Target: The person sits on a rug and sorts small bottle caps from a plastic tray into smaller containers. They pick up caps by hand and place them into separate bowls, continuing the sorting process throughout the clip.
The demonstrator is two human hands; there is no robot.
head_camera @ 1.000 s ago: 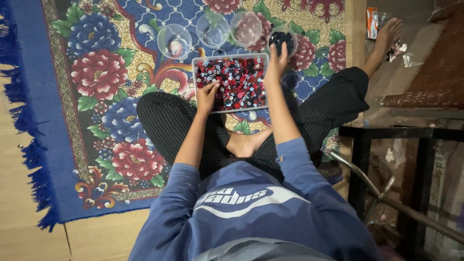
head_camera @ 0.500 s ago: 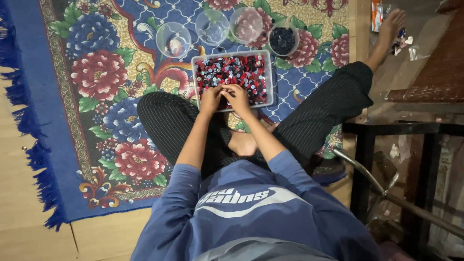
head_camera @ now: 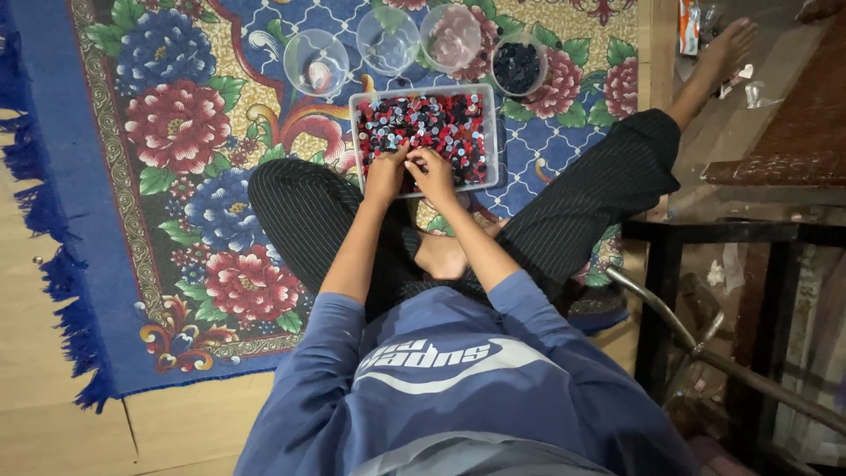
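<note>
The fingertips of both hands are buried among small round pieces, so whether either pinches one cannot be told; the left hand (head_camera: 386, 172) and the right hand (head_camera: 434, 172) sit side by side, fingers curled down, at the near edge of a clear rectangular plastic tray (head_camera: 490, 132); the tray lies on the rug just ahead of the person's crossed legs and is filled with a loose heap of red, black and pale discs (head_camera: 441, 119), too small to make out singly. Beyond the tray stand four clear round plastic cups in an arc: the leftmost cup (head_camera: 316, 62) and the second cup (head_camera: 388, 40) look almost bare, though their contents are hard to read through the pattern beneath; the third cup (head_camera: 450, 37) is cut by the top edge; the rightmost cup (head_camera: 518, 66) holds a dark pile. The woven rug (head_camera: 159, 159) is blue with large red and blue flowers and a fringed border; it lies on pale wooden boards (head_camera: 53, 414). At right, a dark metal frame (head_camera: 661, 291) is partly cut off.
</note>
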